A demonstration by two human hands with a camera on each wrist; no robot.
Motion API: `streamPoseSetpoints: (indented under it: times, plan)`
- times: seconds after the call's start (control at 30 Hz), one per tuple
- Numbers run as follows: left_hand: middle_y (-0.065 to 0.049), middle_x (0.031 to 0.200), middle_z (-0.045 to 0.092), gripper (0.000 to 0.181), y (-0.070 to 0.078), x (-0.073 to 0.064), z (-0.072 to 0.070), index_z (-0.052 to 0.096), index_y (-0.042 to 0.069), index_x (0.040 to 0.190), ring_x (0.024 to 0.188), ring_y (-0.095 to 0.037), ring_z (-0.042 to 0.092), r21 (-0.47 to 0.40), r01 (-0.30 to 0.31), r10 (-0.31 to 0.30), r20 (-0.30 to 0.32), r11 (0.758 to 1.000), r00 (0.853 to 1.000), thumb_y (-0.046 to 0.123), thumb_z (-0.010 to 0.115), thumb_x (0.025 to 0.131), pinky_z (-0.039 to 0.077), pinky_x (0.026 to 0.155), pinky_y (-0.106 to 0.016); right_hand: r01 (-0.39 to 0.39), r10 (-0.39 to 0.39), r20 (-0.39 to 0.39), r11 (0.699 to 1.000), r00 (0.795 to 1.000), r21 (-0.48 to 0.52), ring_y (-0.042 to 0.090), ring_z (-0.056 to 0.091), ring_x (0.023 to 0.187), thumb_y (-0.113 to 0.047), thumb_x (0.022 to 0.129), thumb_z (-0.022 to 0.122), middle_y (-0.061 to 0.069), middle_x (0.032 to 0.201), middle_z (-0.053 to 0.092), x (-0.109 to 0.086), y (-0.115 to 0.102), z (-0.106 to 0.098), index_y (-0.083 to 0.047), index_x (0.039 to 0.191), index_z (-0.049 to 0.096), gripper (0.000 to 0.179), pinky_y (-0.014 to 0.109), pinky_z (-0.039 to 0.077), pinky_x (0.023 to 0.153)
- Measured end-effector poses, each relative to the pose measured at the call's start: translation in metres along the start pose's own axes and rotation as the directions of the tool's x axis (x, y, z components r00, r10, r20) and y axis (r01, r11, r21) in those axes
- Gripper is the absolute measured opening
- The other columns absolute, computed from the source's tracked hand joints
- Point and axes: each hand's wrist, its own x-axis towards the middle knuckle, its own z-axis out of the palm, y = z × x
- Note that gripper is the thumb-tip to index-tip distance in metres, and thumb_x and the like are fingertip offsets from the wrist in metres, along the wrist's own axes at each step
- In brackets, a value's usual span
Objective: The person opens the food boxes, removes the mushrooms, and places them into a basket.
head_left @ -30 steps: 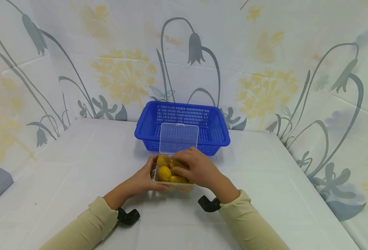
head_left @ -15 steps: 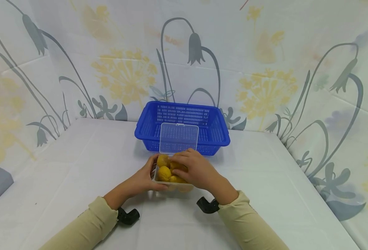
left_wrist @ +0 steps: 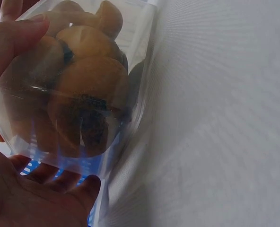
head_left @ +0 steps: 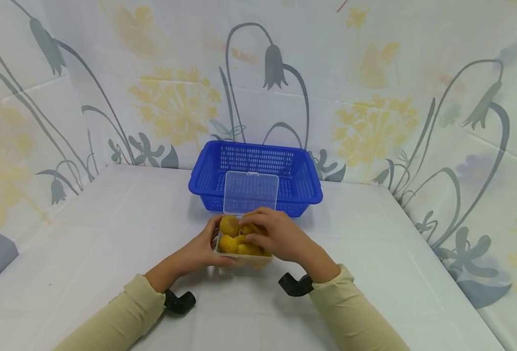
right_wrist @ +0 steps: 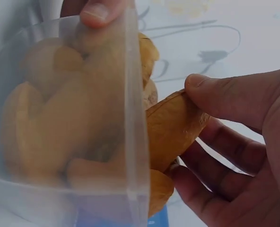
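Note:
A clear plastic box filled with several yellow lemons stands on the white-covered table with its hinged lid raised. My left hand grips the box at its left side, thumb on the near wall; the left wrist view shows the fingers spread along the opposite wall. Over the box's right half is my right hand. In the right wrist view its thumb and fingers pinch a lemon at the box's open top, against other lemons. From the head camera, that hand hides part of the fruit.
A blue perforated plastic basket stands directly behind the box, with the see-through lid upright in front of it. A flower-printed cloth hangs behind and at both sides. Black curved pieces are attached at both wrists.
My right hand shifts left over the lemons, then slightly back right. Lemons in the front of the box have turned and moved a little. My left hand keeps its grip.

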Motion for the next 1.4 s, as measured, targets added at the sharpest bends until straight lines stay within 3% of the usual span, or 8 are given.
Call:
streamPoseSetpoints:
  times: [0.23, 0.63, 0.93, 1.4]
  plan:
    - [-0.008, 0.161, 0.014, 0.112, -0.001, 0.0, -0.001, 0.008, 0.019, 0.152, 0.151, -0.033, 0.012, -0.011, -0.014, 0.014, -0.005, 1.0, 1.0, 0.032, 0.086, 0.072, 0.017, 0.118, -0.057, -0.005, 0.005, -0.001, 0.999, 1.0, 0.053, 0.018, 0.063, 0.107, -0.017, 0.091, 0.067, 0.002, 0.116, 0.066, -0.001, 0.0, -0.004, -0.011, 0.116, 0.069, 0.026, 0.032, 0.055, 0.09]
    - [-0.009, 0.159, 0.018, 0.112, 0.001, 0.0, 0.0, 0.009, 0.017, 0.152, 0.15, -0.031, 0.017, -0.012, -0.024, 0.024, 0.0, 1.0, 1.0, 0.029, 0.086, 0.072, 0.016, 0.119, -0.055, 0.035, -0.035, -0.023, 0.999, 0.999, -0.006, 0.02, 0.064, 0.109, -0.016, 0.092, 0.066, 0.003, 0.117, 0.066, -0.002, -0.005, -0.008, -0.011, 0.116, 0.069, 0.025, 0.032, 0.056, 0.091]
    - [-0.009, 0.16, 0.017, 0.112, 0.002, 0.0, 0.0, 0.008, 0.017, 0.152, 0.15, -0.031, 0.013, -0.024, -0.029, 0.029, 0.004, 0.999, 1.0, 0.029, 0.086, 0.072, 0.014, 0.12, -0.055, 0.076, -0.084, -0.133, 0.995, 0.988, -0.065, 0.019, 0.064, 0.1, -0.012, 0.089, 0.07, 0.004, 0.111, 0.065, -0.005, -0.01, -0.019, -0.011, 0.11, 0.071, 0.021, 0.03, 0.057, 0.081]
    - [-0.009, 0.162, 0.013, 0.114, 0.001, 0.0, 0.0, 0.007, 0.017, 0.152, 0.151, -0.031, 0.01, -0.017, -0.004, 0.004, 0.0, 1.0, 1.0, 0.031, 0.086, 0.071, 0.014, 0.12, -0.054, 0.045, -0.056, -0.228, 0.998, 0.972, -0.052, 0.013, 0.062, 0.091, -0.015, 0.088, 0.071, 0.001, 0.107, 0.066, -0.012, -0.008, -0.039, -0.012, 0.113, 0.069, 0.025, 0.026, 0.056, 0.076]
